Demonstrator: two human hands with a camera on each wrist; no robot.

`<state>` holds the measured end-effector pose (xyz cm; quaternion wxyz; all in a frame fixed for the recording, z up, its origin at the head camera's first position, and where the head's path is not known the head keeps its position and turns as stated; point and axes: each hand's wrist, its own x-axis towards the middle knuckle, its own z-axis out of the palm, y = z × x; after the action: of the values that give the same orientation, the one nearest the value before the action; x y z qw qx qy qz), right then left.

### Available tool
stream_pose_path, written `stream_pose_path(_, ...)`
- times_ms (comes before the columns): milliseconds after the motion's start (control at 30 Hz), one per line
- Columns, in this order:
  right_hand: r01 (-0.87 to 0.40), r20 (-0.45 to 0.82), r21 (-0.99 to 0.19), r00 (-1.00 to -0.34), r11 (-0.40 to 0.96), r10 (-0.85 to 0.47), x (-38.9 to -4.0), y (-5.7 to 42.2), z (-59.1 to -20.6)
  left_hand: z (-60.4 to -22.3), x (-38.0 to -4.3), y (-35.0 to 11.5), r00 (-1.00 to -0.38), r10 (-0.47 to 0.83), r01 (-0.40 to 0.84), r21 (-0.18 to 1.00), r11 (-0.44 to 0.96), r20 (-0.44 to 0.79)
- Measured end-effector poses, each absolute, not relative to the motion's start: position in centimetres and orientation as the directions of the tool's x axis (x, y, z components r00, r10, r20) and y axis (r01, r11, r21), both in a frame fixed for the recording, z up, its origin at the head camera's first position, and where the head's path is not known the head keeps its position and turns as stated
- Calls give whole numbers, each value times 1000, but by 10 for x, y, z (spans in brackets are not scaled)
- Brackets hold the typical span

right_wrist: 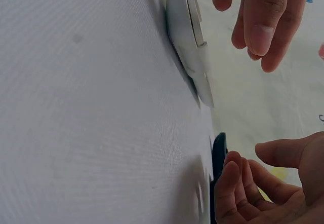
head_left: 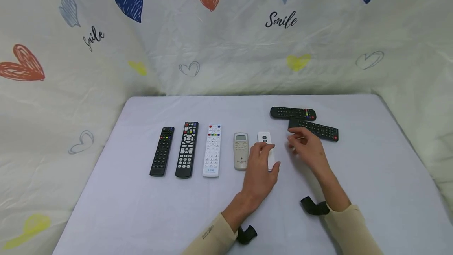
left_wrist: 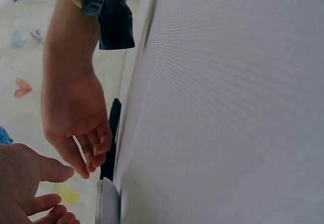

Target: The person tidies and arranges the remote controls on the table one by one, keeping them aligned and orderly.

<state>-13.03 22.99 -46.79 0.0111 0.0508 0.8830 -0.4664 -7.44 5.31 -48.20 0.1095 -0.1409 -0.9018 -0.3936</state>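
My left hand [head_left: 258,174] hovers over the small white remote control [head_left: 264,136], hiding part of it; thumb and fingers are spread with nothing between them. Beside it on the left lies a beige remote control with a screen [head_left: 241,156]. My right hand [head_left: 309,150] is by the near left end of a black remote control [head_left: 320,130]. Its fingers [right_wrist: 248,183] bend loosely, apart from the thumb, and hold nothing visible; whether they touch that remote I cannot tell. A second black remote control [head_left: 293,113] lies just behind, against the first.
Left of the beige remote stand a long white remote [head_left: 212,150], a black remote with white buttons [head_left: 186,149] and a slim black remote [head_left: 162,151], roughly side by side. The white-covered table [head_left: 141,215] meets a heart-printed cloth [head_left: 230,50] behind. Black wrist mounts [head_left: 314,206] jut from the sleeves.
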Motion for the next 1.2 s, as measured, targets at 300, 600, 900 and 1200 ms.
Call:
stream_pose_path(300,169,-72,-832,-977,529,199,-126,247,-470,-480,-86,64,-945,186,324,705,631,268)
stream_pose_path(600,186,-46,-840,-961,510,274,-122,260,-471,-481,-90,72,-949,204,315,717,621,240)
stream_pose_path(900,240,-59,-858,-924,455,377,-123,269,-472,-479,-93,78,-955,222,295,730,617,198)
stream_pose_path(1200,250,-45,-898,-871,363,489,-126,278,-472,-475,-99,85,-955,259,277,744,608,144)
